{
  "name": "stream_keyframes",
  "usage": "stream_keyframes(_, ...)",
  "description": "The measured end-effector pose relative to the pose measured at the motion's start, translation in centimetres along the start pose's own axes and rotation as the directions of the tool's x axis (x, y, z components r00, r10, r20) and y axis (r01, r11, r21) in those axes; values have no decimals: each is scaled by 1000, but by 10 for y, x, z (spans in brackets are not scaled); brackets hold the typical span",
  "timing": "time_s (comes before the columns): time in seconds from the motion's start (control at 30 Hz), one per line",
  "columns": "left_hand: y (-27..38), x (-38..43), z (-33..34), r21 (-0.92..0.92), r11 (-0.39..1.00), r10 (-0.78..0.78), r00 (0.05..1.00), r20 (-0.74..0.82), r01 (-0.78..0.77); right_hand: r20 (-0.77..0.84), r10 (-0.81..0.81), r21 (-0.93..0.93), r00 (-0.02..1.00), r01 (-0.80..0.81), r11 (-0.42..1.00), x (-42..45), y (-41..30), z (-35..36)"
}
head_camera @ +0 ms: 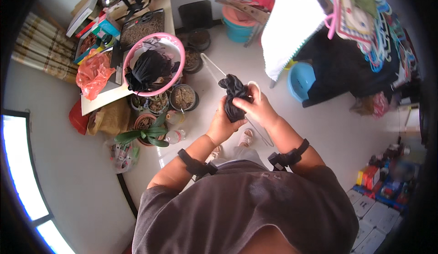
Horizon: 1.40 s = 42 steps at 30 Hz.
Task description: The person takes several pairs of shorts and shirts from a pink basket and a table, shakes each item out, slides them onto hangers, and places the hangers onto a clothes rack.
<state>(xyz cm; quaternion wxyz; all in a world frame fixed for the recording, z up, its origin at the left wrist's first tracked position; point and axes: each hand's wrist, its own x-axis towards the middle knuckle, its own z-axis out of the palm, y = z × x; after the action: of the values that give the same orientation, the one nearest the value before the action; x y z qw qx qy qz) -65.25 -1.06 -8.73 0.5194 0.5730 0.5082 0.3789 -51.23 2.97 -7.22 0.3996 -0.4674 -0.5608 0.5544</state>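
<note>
My left hand (222, 124) cups a bunched black garment (236, 94) from below and the left side. On the other side, my right hand (258, 106) pinches the same cloth between thumb and fingers. A pale clothes hanger (214, 64) runs through or behind the bundle. One end of it points away to the upper left, and a pale curved part loops over my right fingers. A thin wire section (261, 136) hangs below the hands. The cloth hides where the hanger's parts join. In a pink-rimmed basin (180, 60) to the left lies more dark clothing (152, 65).
The basin rests at the edge of a cluttered table (99, 98), above potted plants (147, 132). Plastic bottles (175, 136) stand on the floor. To the right hang a white cloth (291, 24), black fabric (352, 65) and blue hangers (376, 53), beside a blue basin (301, 81).
</note>
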Motion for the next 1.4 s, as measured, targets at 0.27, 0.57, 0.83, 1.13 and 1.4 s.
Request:
stream_keyframes(0.27,8,-19,-11,-386,922,91,955,284,27,-188,116,318,975,-51,947,-61,-29,-3)
stream_keyframes(0.57,49,-30,6,-646,757,94,963,252,95,-400,199,309,895,-72,948,-139,-55,-40)
stream_keyframes(0.83,100,-65,116,-585,774,151,826,542,242,-639,30,28,768,-16,999,-289,-6,-119)
stream_keyframes(1.13,105,-97,242,-261,889,218,155,964,375,-918,6,-64,397,-163,985,-439,-46,-104)
stream_keyframes(1.4,109,-128,309,-91,976,116,-119,986,198,-998,-63,-64,10,-33,997,-492,-55,-42)
